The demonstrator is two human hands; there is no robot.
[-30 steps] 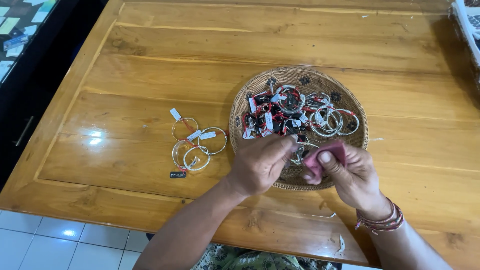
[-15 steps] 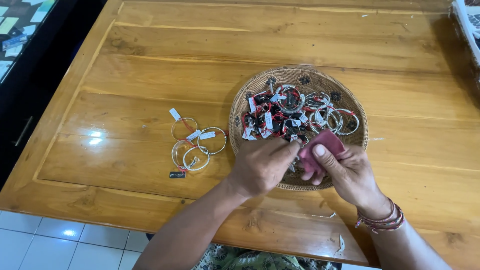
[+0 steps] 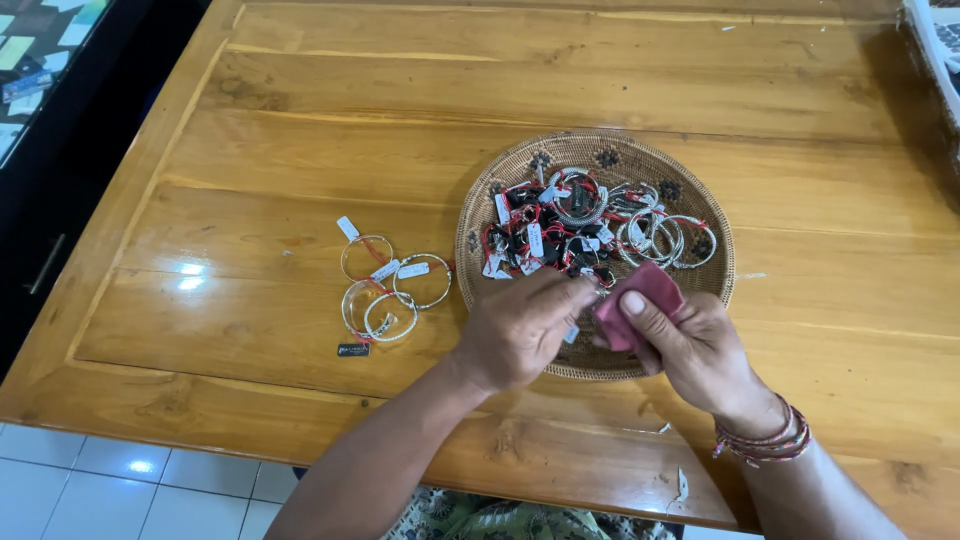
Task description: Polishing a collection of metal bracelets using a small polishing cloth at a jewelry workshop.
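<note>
Head view, looking down on a wooden table (image 3: 300, 150). Both hands are met over the near rim of a round woven tray (image 3: 690, 200) that lies on the table's right half.

Right hand (image 3: 700, 350): fingers curled closed around a small folded pink cloth (image 3: 640, 295). The cloth is pinched between the thumb, laid flat on top, and the fingers beneath; its upper edge stands clear above the thumb tip. A stack of thin bracelets (image 3: 762, 445) is worn on this wrist.

Left hand (image 3: 520, 330): fingers drawn together, tips directed right toward the cloth. A small item appears to be gripped at the fingertips, with a pale tag (image 3: 571, 334) seen hanging just below; the item itself is hidden by the fingers and cannot be identified. Fingertips and cloth are touching or very nearly so; which one cannot be told.

Tray contents: a heap of silver bangles and rings (image 3: 590, 225) with red threads and white tags, massed in the far half, just beyond both hands.

Left of the tray, apart from it: a small group of silver bangles (image 3: 385, 285) with tags lies flat on the bare wood, with a small dark label (image 3: 353, 350) near its lower edge
</note>
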